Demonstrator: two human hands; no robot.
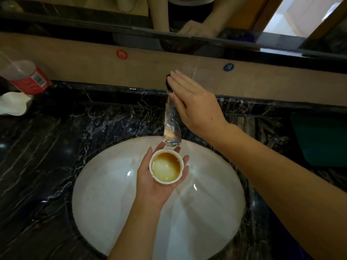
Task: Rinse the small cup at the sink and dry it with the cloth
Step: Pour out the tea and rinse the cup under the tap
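Note:
A small white cup (166, 166) with brownish liquid in its bottom sits upright in the palm of my left hand (154, 182), whose fingers curl up round its sides. Cup and hand hover over the white sink basin (112, 194), just below the chrome faucet spout (171, 126). My right hand (193, 102) lies flat with straight fingers on top of the faucet, its fingertips at the dark knob end. No water stream is visible. A white cloth (13, 104) lies crumpled on the counter at the far left.
Black marble counter (47, 147) surrounds the basin. A plastic bottle with a red label (26, 76) stands at the back left beside the cloth. A dark green object (319, 137) sits at the right. A beige backsplash carries red and blue stickers, with a mirror above.

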